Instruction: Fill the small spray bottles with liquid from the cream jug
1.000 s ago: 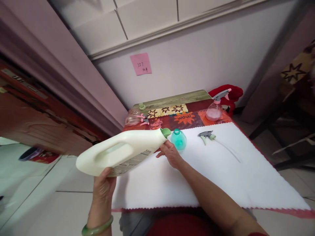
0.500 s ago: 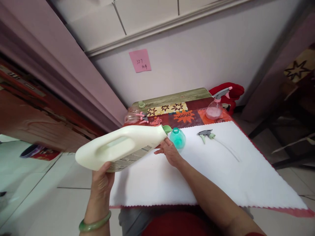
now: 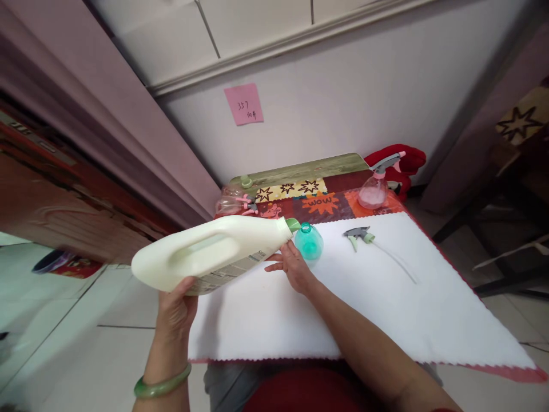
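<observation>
A large cream detergent bottle (image 3: pixel 214 249) with a handle lies tilted almost level in the air, its green spout (image 3: pixel 293 224) pointing right. Near its base, my left hand (image 3: pixel 178 297) is closed around the underside. My right hand (image 3: pixel 295 266) supports the neck from below, with some fingers stretched out to the left. Just right of the spout stands a round teal spray bottle (image 3: pixel 309 243), upright with its mouth uncovered. I cannot make out any liquid leaving the spout. A grey and green spray head (image 3: pixel 360 234) with a long tube lies to the right.
A white cloth (image 3: pixel 386 309) covers the table's front. At the back right stands a spray bottle with pink liquid (image 3: pixel 373 194); a clear pink spray bottle (image 3: pixel 231 200) lies at the back left. A green cap (image 3: pixel 246 181) is near the wall, which bears a pink note (image 3: pixel 243 104).
The detergent bottle's neck and spout have shifted very slightly, with both hands staying on it. The teal bottle and spray head remain in place.
</observation>
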